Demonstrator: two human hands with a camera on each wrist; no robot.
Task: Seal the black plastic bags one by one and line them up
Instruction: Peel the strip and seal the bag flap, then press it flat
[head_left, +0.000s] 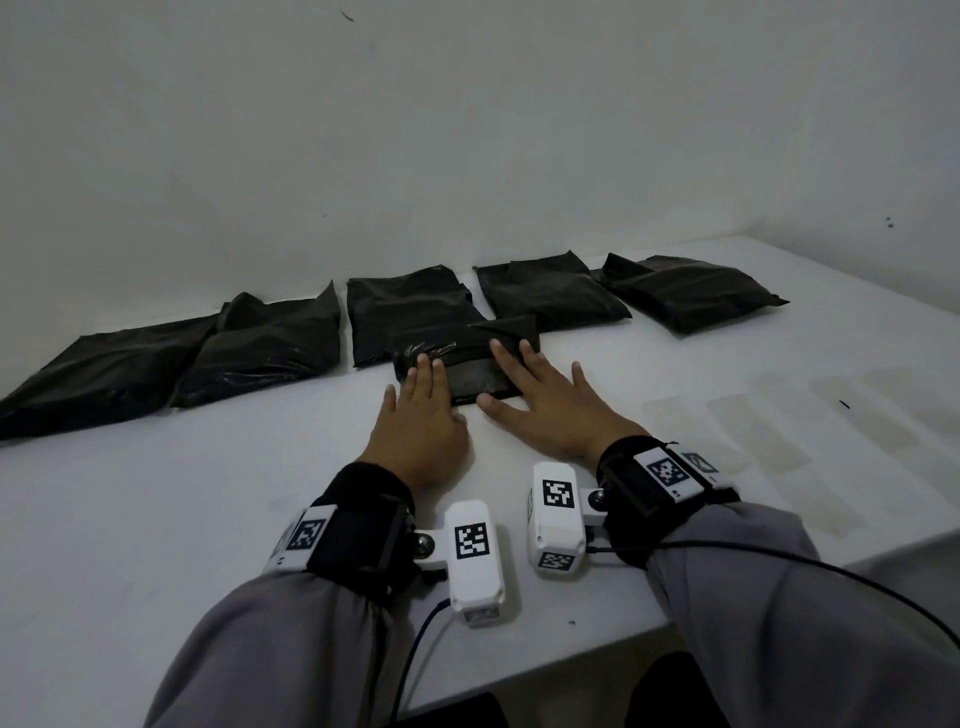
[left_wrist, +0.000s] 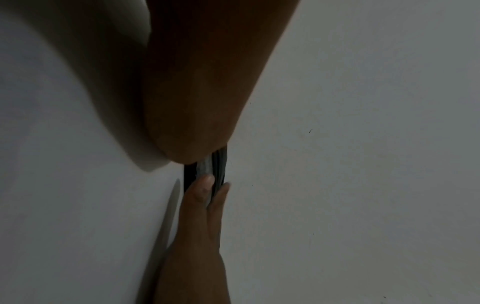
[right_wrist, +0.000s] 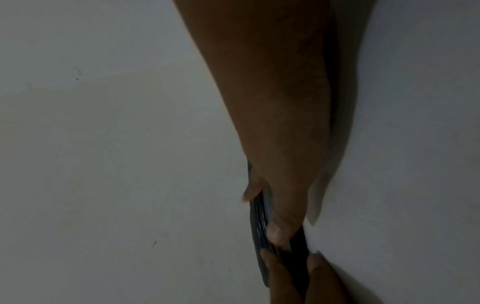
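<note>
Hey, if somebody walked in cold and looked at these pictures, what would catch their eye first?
Probably the two hands: the left hand and right hand lie flat, fingers straight, pressing a small black bag at the middle of the white table. Next, the row of black bags lined up behind it along the wall, and the white tagged wrist cameras near the front edge.

A white desk (head_left: 208, 493) stands against a plain pale wall (head_left: 467, 130). The wall has a few small dark marks above the desk. The light is dim and grey.
</note>
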